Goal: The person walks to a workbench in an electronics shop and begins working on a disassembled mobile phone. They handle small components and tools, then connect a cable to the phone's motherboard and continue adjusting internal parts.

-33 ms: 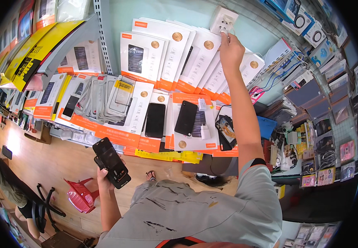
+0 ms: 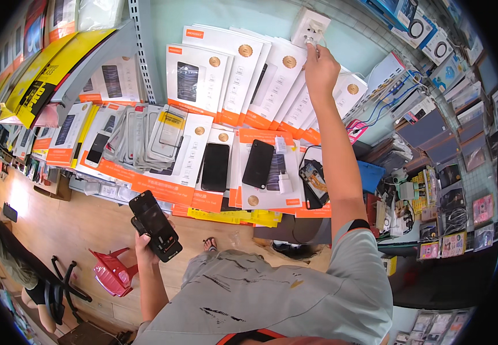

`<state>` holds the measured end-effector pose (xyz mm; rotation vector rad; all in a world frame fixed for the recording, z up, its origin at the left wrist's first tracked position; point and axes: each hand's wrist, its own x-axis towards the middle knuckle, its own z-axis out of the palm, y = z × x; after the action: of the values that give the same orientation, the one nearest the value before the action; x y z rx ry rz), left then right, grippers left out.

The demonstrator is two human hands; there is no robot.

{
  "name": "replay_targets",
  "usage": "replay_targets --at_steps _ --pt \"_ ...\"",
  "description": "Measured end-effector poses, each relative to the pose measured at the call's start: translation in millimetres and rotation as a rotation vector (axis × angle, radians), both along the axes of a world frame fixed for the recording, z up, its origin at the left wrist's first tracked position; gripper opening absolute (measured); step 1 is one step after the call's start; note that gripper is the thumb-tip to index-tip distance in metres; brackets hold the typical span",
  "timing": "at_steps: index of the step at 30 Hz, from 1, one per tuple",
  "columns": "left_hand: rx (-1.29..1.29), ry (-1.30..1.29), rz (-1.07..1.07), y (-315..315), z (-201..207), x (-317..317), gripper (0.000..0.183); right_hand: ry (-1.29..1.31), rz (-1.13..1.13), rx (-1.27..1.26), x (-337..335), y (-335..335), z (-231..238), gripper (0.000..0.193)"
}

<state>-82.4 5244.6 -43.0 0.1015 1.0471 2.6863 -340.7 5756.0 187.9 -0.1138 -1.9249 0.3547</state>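
- Hardly anything differs from the frame just before: both arms keep the same pose, so we judge the work in hand to stand at the same point.
- Nearest, our left grip (image 2: 146,252) is closed around the lower left edge of a dark phone (image 2: 155,224), which looks opened up and hangs tilted over the wooden floor (image 2: 70,224).
- Beyond it, one black phone (image 2: 215,167) and a second black phone (image 2: 258,164) lie on flat white-and-orange packages (image 2: 266,201), with a white charger (image 2: 285,183) just beside the second; to their right lies a handset with exposed innards (image 2: 313,175). None of these shifts.
- Farther back, upright packages (image 2: 190,80) lean near the wall.
- Farthest, our right grip (image 2: 322,66) is pinched nearly closed on what looks like a white plug (image 2: 311,40) at the wall socket (image 2: 313,20); the fingertips partly hide it, so we cannot tell whether it sits fully home.
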Motion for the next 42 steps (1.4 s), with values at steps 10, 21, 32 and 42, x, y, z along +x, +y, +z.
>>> replay_targets --at_steps 10,21,32,42 --pt "0.026 -0.048 0.011 22.3 6.8 -14.2 0.086 -0.076 -0.239 0.167 -19.2 -11.8 16.3 0.03" --pt "0.057 0.061 -0.152 34.6 27.7 -16.6 0.089 -0.037 -0.272 0.122 -58.1 9.3 10.9 0.029" --pt "0.021 0.07 -0.483 101.5 64.4 43.6 0.09 0.096 0.126 0.235 149.3 -64.6 -8.5 0.028" --pt "-0.091 0.014 -0.912 313.5 61.7 181.7 0.099 -0.321 -0.055 -1.739 687.5 102.8 -301.6 0.037"
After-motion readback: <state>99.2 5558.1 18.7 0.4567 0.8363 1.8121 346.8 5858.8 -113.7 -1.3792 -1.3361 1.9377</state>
